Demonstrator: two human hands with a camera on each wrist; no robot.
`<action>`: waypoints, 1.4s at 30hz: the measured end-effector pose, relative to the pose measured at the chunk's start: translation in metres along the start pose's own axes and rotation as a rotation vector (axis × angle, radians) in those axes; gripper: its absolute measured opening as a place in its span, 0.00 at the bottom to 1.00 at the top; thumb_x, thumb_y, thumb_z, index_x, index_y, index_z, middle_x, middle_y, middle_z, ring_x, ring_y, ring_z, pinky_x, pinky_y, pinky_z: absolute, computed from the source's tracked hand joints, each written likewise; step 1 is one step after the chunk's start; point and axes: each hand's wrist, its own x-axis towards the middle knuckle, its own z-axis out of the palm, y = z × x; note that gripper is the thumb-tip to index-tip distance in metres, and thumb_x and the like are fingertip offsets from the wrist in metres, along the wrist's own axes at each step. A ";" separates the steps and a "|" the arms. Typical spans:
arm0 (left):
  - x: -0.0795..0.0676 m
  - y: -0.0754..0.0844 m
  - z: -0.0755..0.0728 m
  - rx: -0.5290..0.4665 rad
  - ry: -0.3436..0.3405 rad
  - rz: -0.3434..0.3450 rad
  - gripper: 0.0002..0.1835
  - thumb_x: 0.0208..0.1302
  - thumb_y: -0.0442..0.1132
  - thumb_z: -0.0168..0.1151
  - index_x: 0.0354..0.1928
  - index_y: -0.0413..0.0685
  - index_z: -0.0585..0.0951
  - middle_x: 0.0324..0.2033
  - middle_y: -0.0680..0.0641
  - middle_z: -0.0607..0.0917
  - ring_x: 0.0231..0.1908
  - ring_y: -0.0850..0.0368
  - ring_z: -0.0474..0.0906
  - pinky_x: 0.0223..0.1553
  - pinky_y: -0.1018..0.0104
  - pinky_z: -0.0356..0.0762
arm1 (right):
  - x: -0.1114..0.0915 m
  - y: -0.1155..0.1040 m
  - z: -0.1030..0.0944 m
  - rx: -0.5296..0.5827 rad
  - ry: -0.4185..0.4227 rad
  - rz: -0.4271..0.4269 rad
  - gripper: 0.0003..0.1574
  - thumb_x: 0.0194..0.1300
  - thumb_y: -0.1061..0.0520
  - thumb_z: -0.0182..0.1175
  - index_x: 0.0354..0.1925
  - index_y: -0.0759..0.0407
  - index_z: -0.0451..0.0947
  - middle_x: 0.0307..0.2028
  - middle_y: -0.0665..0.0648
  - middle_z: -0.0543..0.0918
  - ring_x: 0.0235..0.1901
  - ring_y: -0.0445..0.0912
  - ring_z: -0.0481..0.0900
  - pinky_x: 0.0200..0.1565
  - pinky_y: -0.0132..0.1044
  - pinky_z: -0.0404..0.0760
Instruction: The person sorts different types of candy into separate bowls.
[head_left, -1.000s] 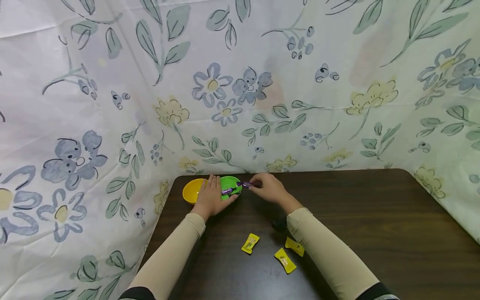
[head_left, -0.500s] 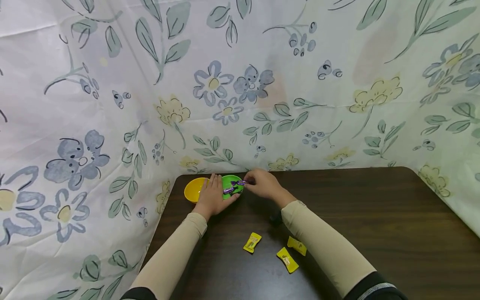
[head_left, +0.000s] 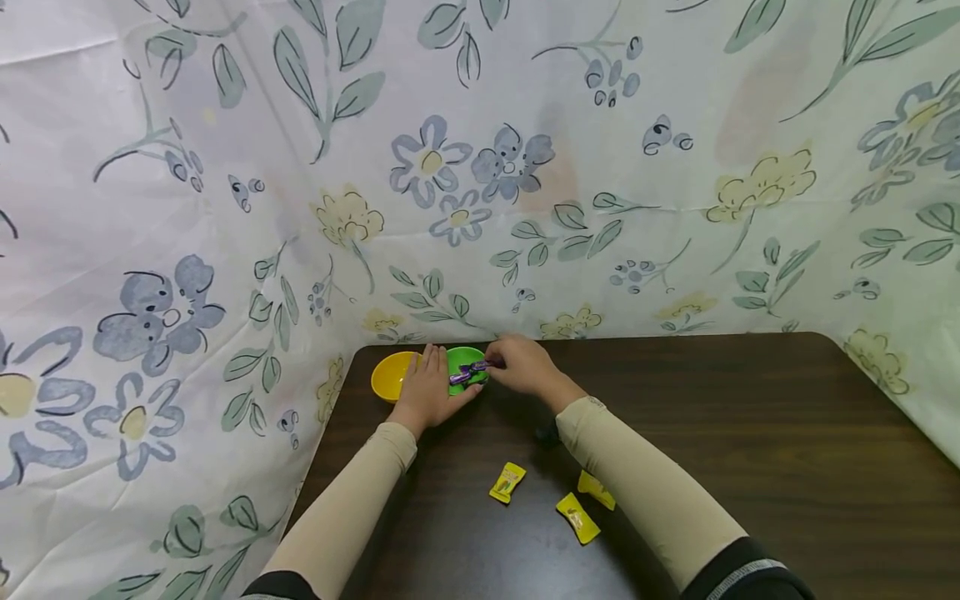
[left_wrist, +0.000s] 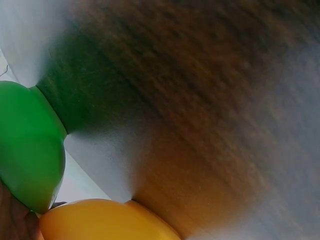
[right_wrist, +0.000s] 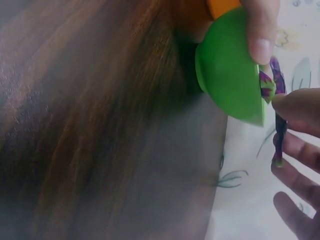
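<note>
My left hand lies across the neighbouring rims of a yellow bowl and a green bowl, fingers straight. Its thumb touches the green bowl's side in the right wrist view. Thumb and fingers of my right hand pinch a purple-wrapped candy at the green bowl's right rim. Another purple-wrapped candy is inside that bowl. In the left wrist view, the outer walls of the green bowl and the yellow bowl show close together.
Three yellow-wrapped candies, one by itself, a front one and one beside the right sleeve, lie on the dark wooden table. A small black object sits near the right cuff. Floral cloth hangs behind.
My right hand has moved left, bringing the pinched purple-wrapped candy from outside the green bowl's rim to over the bowl. The left hand stays in place on the bowls.
</note>
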 end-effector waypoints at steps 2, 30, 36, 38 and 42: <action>0.000 -0.001 0.001 -0.004 -0.003 0.001 0.64 0.69 0.83 0.36 0.83 0.31 0.54 0.82 0.33 0.59 0.84 0.37 0.49 0.84 0.39 0.44 | 0.001 -0.001 0.000 -0.013 -0.003 -0.011 0.08 0.71 0.51 0.71 0.44 0.52 0.90 0.39 0.51 0.86 0.39 0.45 0.83 0.46 0.44 0.86; -0.001 0.002 -0.004 0.022 -0.003 -0.013 0.63 0.69 0.83 0.35 0.83 0.31 0.54 0.82 0.33 0.59 0.84 0.38 0.49 0.84 0.39 0.44 | -0.001 -0.005 -0.015 0.023 0.015 -0.041 0.14 0.71 0.52 0.70 0.51 0.55 0.90 0.47 0.52 0.88 0.49 0.48 0.86 0.54 0.48 0.86; -0.002 0.003 -0.006 0.026 -0.016 -0.012 0.63 0.70 0.83 0.37 0.83 0.31 0.53 0.82 0.33 0.58 0.85 0.38 0.48 0.84 0.39 0.44 | -0.011 -0.003 -0.022 0.016 0.028 -0.052 0.13 0.72 0.50 0.70 0.49 0.55 0.90 0.46 0.51 0.87 0.48 0.47 0.86 0.53 0.47 0.87; -0.002 0.004 -0.006 0.022 -0.021 -0.013 0.63 0.70 0.83 0.37 0.83 0.31 0.53 0.82 0.33 0.58 0.85 0.38 0.48 0.84 0.39 0.43 | -0.016 -0.003 -0.026 0.021 0.031 -0.054 0.12 0.72 0.51 0.70 0.49 0.55 0.90 0.46 0.51 0.87 0.48 0.48 0.86 0.53 0.48 0.87; -0.003 0.003 -0.006 0.030 -0.028 -0.016 0.64 0.69 0.84 0.35 0.83 0.31 0.53 0.82 0.33 0.58 0.85 0.38 0.48 0.84 0.39 0.44 | -0.028 -0.003 -0.034 0.020 0.015 -0.048 0.12 0.72 0.52 0.70 0.50 0.55 0.90 0.48 0.52 0.87 0.49 0.49 0.86 0.55 0.49 0.86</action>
